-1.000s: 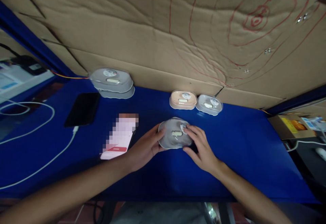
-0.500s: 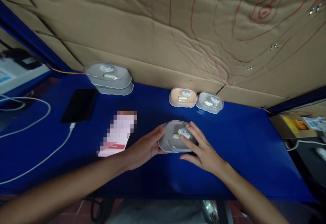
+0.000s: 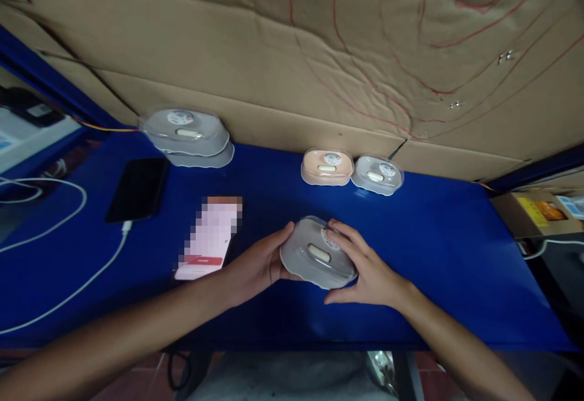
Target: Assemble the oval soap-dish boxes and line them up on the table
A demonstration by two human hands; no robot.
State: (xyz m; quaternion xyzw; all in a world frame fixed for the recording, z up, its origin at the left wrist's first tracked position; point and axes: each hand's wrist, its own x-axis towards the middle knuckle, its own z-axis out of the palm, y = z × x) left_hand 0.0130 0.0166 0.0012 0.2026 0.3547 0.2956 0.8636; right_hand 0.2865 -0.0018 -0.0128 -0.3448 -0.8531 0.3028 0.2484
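Note:
A grey oval container (image 3: pixel 298 252) with a clear lid, a round sticker and a pale handle piece is held above the blue table. My left hand (image 3: pixel 267 264) grips its left side, thumb on the rim and fingers partly hidden beneath. Around the right side curls my right hand (image 3: pixel 367 267), fingertips on the lid by the sticker and thumb near the lower edge. Farther back, a peach container (image 3: pixel 312 174) stands beside a smaller grey container (image 3: pixel 390 187). Stacked grey containers (image 3: pixel 201 136) sit at the back left.
A black phone (image 3: pixel 137 191) with a white cable and a lit phone (image 3: pixel 205 243) lie on the blue table (image 3: pixel 438 255) at left. Cardboard (image 3: pixel 205 36) rises behind. An open box (image 3: pixel 524 212) stands at the right.
The held container has tilted, its right end now lower, and appears slightly nearer. My right hand has closed further around its right side. The camera view has shifted slightly.

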